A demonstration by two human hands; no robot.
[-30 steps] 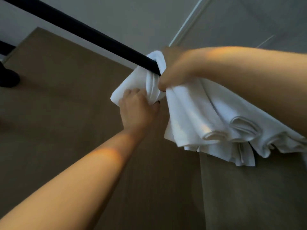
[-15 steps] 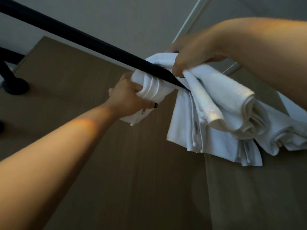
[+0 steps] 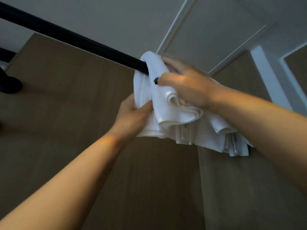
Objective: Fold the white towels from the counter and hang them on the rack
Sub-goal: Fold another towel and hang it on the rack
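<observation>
We see two bare hands at one black rack bar (image 3: 69,38), which runs from the upper left down to the middle of the view. One folded white towel (image 3: 163,103) is draped over the bar's near end, and beside it to the right hangs a bunch of further white towels (image 3: 216,138); their folds overlap, so we cannot count them with certainty.

The left hand (image 3: 132,117) reaches up from below and grips the draped towel's lower folds, thumb and fingers curled into the cloth. The right hand (image 3: 184,85) comes in from the right and lies over the towel's upper part just beside the bar, fingers fairly straight and spread, a dark-painted thumbnail showing against the cloth; it is blurred, so how firmly it presses we cannot tell.

The towel sits between the two hands. Behind them stand a brown wall panel (image 3: 66,113) and a white door frame (image 3: 269,77).
</observation>
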